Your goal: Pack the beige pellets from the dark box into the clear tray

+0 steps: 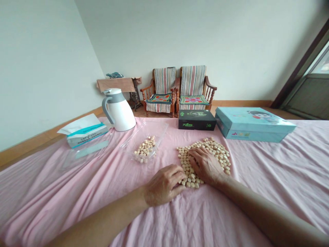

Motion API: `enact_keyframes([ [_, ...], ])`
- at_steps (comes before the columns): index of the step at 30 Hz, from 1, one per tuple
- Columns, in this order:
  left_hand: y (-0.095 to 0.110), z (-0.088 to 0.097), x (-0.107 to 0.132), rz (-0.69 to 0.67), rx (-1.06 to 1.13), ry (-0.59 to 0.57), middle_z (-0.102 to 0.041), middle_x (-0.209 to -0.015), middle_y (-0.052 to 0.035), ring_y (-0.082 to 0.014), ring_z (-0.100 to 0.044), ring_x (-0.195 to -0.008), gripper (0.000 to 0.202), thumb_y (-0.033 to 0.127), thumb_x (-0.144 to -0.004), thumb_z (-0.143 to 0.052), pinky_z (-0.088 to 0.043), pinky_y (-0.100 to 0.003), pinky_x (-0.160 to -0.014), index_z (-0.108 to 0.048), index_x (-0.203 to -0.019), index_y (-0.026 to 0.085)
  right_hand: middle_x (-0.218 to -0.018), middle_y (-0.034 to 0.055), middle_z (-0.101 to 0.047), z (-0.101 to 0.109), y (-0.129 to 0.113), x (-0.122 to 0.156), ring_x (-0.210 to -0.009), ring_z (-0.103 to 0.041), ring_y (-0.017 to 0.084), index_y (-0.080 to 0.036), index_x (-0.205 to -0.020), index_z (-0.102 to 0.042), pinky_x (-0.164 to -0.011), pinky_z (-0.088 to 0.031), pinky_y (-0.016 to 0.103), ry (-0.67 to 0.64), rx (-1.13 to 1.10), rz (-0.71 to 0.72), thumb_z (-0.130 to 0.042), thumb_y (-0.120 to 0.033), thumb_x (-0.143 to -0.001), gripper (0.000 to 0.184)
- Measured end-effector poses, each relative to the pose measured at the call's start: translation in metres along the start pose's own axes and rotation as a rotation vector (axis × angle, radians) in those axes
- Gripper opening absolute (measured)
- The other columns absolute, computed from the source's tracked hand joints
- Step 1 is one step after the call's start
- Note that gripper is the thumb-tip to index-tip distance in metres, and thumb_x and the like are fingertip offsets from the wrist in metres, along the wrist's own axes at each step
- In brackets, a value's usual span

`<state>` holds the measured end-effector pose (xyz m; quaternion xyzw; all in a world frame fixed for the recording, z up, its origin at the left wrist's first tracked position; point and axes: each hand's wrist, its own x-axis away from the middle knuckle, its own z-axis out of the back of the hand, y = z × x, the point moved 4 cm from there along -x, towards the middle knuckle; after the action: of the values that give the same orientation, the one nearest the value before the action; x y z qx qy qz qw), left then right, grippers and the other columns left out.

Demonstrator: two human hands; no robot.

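A wide heap of pale beige, rounded, nut-like pieces (215,146) lies on the pink cloth, mostly one layer deep. On top of the heap rests my right hand (205,164), palm down, its fingers bent forward and slightly apart over the pieces. My left hand (166,185) is at the heap's near left edge. Its fingers curve in against the pieces, with a gap between thumb and fingers, and its fingertips are partly hidden. Further left, a clear plastic tray (160,132) holds a smaller pile of similar pieces.
Behind the tray stands a white and grey thermos jug (122,113), beside a tissue pack (87,132). A clear plastic lid (70,159) lies at the left. A black box (196,123) and a light blue box (254,127) sit beyond the heap. The pink cloth (102,185) is wrinkled.
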<state>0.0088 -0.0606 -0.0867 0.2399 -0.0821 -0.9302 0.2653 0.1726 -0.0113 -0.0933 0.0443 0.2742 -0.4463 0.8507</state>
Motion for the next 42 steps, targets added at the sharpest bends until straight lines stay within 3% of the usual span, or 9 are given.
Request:
enact_keyframes([
  [16,-0.001,-0.002,0.0,0.016,0.014,-0.014,-0.059,-0.101,-0.0066,-0.0166,-0.056,-0.096,0.018,0.02,-0.085,-0.057,-0.048,-0.029,-0.087,-0.059,-0.103,0.015,-0.094,0.0084,-0.066,0.0,0.001,0.001,-0.094,-0.055,0.02,-0.016,-0.093,-0.064,-0.087,-0.043,0.035,-0.015,0.004,0.002,-0.043,-0.02,-0.092,0.022],
  [29,-0.003,-0.003,-0.001,-0.009,0.06,0.016,-0.058,-0.101,-0.0067,-0.0153,-0.056,-0.098,0.021,0.009,-0.086,-0.048,-0.047,-0.029,-0.09,-0.059,-0.102,0.016,-0.093,0.0079,-0.066,0.0,0.002,0.001,-0.093,-0.056,0.02,-0.017,-0.094,-0.064,-0.086,-0.043,0.034,0.004,0.01,0.023,-0.044,-0.019,-0.091,0.021],
  [35,-0.006,0.0,-0.001,0.108,0.11,0.016,-0.056,-0.1,-0.0046,-0.0145,-0.057,-0.089,0.026,0.007,-0.079,-0.055,-0.048,-0.027,-0.08,-0.055,-0.103,0.017,-0.095,0.0084,-0.066,0.001,0.002,0.001,-0.095,-0.055,0.02,-0.016,-0.092,-0.065,-0.088,-0.042,0.035,-0.012,0.011,0.017,-0.043,-0.02,-0.092,0.022],
  [42,-0.015,0.0,0.002,0.262,0.052,0.06,-0.055,-0.082,-0.0007,-0.0155,-0.054,-0.076,0.023,0.022,-0.069,-0.073,-0.044,-0.026,-0.067,-0.052,-0.078,0.018,-0.096,0.0076,-0.066,0.003,0.002,0.003,-0.095,-0.056,0.019,-0.018,-0.091,-0.064,-0.089,-0.042,0.035,-0.01,0.008,0.01,-0.043,-0.02,-0.092,0.022],
])
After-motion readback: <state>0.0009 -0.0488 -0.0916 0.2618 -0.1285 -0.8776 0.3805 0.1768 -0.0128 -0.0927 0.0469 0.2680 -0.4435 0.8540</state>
